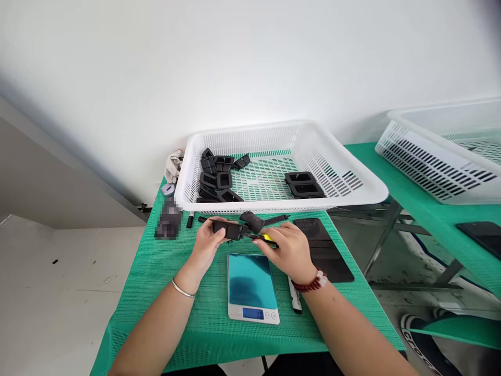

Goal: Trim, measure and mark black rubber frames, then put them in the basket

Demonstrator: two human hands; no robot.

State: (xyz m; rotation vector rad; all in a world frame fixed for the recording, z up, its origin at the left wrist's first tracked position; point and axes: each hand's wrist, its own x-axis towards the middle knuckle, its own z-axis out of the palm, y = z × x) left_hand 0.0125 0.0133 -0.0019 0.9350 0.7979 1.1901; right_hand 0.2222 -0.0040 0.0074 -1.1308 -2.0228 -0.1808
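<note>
My left hand [204, 246] is closed on a black plastic part [231, 231], a frame-like piece with a recess, held above the table. My right hand [290, 249] wraps around a slim yellow-and-black tool [269, 239]; its dark tip meets the right end of the part, and its exact kind is mostly covered by the fingers. Just behind the hands lies a dark rounded object [251, 221] with a black strip to its right. Below them a digital scale [251, 282] with a shiny blue-green plate sits on the green mesh cover [211, 318].
A white basket [344, 196] behind the hands holds loose black parts at left and a stack at right. A black tablet-like slab [331, 256] and a marker [295, 300] lie at right. A second basket [442, 177] and a phone [481, 235] occupy the neighbouring table.
</note>
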